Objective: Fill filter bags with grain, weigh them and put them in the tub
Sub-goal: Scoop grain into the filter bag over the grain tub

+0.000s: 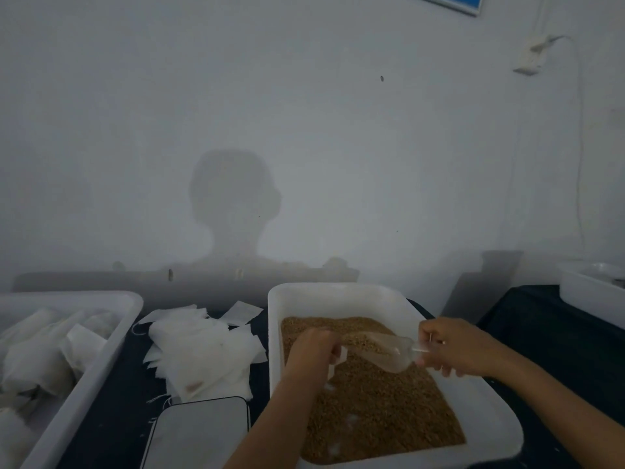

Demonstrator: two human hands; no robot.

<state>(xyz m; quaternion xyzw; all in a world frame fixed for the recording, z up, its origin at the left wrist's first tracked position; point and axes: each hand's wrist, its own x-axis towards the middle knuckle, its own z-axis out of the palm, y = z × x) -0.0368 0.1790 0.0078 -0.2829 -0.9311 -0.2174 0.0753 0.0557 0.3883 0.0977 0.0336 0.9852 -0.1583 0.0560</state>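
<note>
My right hand [453, 346] holds the handle of a clear scoop [385, 352], with my fingers curled round it. The scoop is full of brown grain [372, 407] and it lies sideways, with its handle on the right and its open mouth pointing left. My left hand [313, 350] is just beside that mouth. It pinches a white filter bag [338, 362], but my hand hides most of the bag, so I cannot tell how wide the bag is open. Both hands are over the big white tray [338, 292] of grain, so any bits that fall should land back in it. I think the next thing is to tip the scoop to the left and down so the grain slides into the bag. The scoop's mouth looks like it is touching or almost touching my left hand, so it only needs a small tilt. The pile of empty bags [203, 346] is on the table to the left of the tray. The scale [199, 431] is in front of that pile, nearer my left hand. The tub [111, 343] with filled bags is far to the left, also on my left hand's side.
</note>
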